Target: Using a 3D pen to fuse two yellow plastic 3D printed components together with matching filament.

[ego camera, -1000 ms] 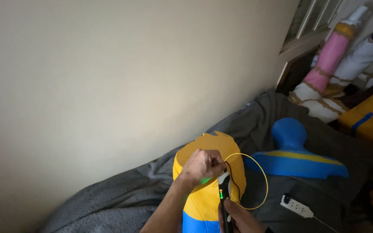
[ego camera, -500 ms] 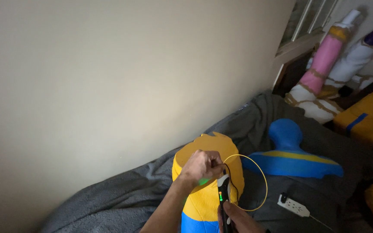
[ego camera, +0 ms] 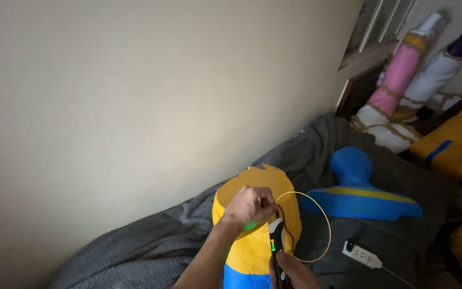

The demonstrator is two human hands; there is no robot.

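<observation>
Over the yellow bust [ego camera: 252, 251], left hand [ego camera: 249, 206] curls, pinching filament [ego camera: 316, 225].

Wall [ego camera: 135, 107] blocks left side; blue bust [ego camera: 356, 187] & power strip [ego camera: 362, 255] obstruct right; grey blanket [ego camera: 135, 251] open at lower left.

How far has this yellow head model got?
Done: the yellow head form looks largely covered, blue at its base. In hand: the right hand holds a dark pen tool fed by yellow filament; the left hand steadies the form. What remains cannot be told.
</observation>
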